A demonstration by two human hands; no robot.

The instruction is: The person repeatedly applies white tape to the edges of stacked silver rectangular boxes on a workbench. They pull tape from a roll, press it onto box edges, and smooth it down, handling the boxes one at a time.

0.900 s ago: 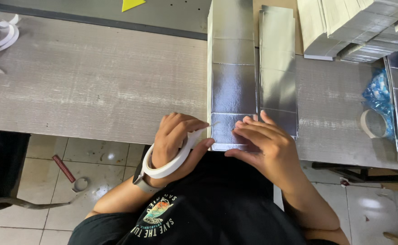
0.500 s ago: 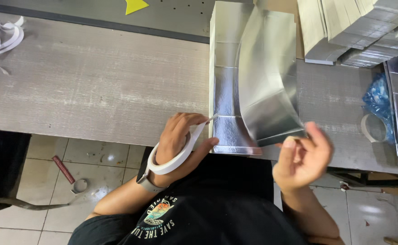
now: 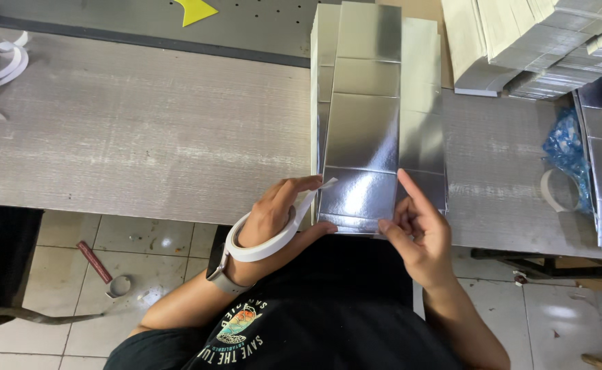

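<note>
Grey desk [image 3: 143,151] carries a silver foil-faced sheet [image 3: 363,137] — pressed flat at its near edge by the right hand [image 3: 417,229]; tape roll [image 3: 263,240] is worn on the left hand [image 3: 277,212], its grip pinching the tape end — taping in hand.

silver card [image 3: 363,137] (shiny), white tape roll [image 3: 263,243], grey table [image 3: 143,137]

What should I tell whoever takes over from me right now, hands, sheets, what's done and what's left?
Left hand: roll of white tape around the wrist, loose tape end pinched at the top silver sheet's left edge.
Right hand: fingers pressing that sheet's near right corner.
Sheet lies flat on the silver stack at the grey table's near edge.
Done: sheet placed.
Left: tape not yet stuck down.
</note>
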